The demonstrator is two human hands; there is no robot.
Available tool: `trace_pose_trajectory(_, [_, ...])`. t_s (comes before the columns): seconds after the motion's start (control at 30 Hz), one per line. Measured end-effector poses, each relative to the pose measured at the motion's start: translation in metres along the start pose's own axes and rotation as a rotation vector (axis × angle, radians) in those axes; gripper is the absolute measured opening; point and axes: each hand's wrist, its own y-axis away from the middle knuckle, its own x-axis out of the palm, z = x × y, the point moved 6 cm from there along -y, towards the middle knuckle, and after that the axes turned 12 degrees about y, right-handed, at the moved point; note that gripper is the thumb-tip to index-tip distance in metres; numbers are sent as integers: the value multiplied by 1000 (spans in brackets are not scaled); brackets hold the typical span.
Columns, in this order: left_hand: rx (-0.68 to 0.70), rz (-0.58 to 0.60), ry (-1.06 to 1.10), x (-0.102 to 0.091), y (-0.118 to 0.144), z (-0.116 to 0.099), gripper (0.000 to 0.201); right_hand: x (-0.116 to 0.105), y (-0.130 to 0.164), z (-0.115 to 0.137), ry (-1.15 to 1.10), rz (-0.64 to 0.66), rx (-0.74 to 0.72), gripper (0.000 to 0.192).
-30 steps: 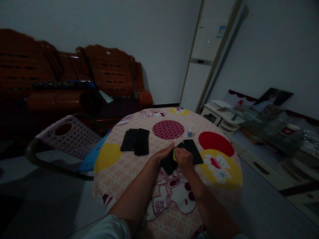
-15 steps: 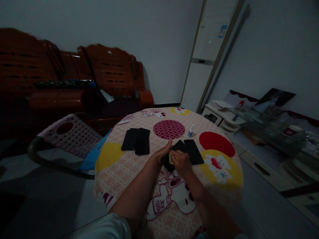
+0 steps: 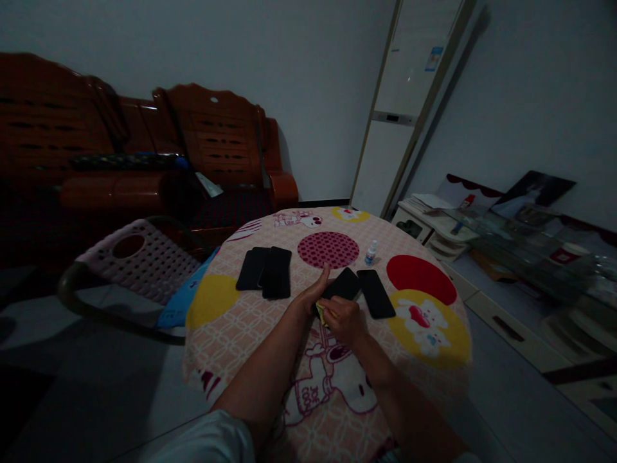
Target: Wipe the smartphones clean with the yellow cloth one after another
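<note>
A black phone [image 3: 343,284] is tilted over the round table, with my left hand [image 3: 313,292] closed along its left edge, thumb pointing up. My right hand [image 3: 344,318] pinches a small yellow cloth [image 3: 322,313] against the near end of that phone's screen. Just to the right, another black phone [image 3: 376,294] lies flat on the tablecloth. Beyond the phones a small white spray bottle [image 3: 371,253] stands upright. On the left side of the table, black phones [image 3: 276,272] lie flat and overlap one another.
A patterned tablecloth [image 3: 250,334] covers the table. A woven chair [image 3: 139,260] with a blue item [image 3: 180,302] stands at the left, before wooden sofas [image 3: 212,135]. A tall white cabinet-like unit [image 3: 385,154] stands behind; a cluttered low cabinet [image 3: 486,308] is on the right.
My right hand has slid the yellow cloth toward the near left end of the held phone, uncovering more of its screen. My left hand stays on the phone.
</note>
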Motion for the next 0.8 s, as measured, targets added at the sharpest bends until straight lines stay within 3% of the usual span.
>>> trace_pose_trajectory(0.17, [48,8,22,1,2,-5,75,1,0,7,32,1,-47,25])
trace_pose_trajectory(0.4, [61,30,93,-11,-13,-2,81,-2,-3,18,76,59,-78,23])
trace_pose_trajectory(0.8, [165,0,172,-27,-8,-25,86,1,2,-11,48,-2,41,25])
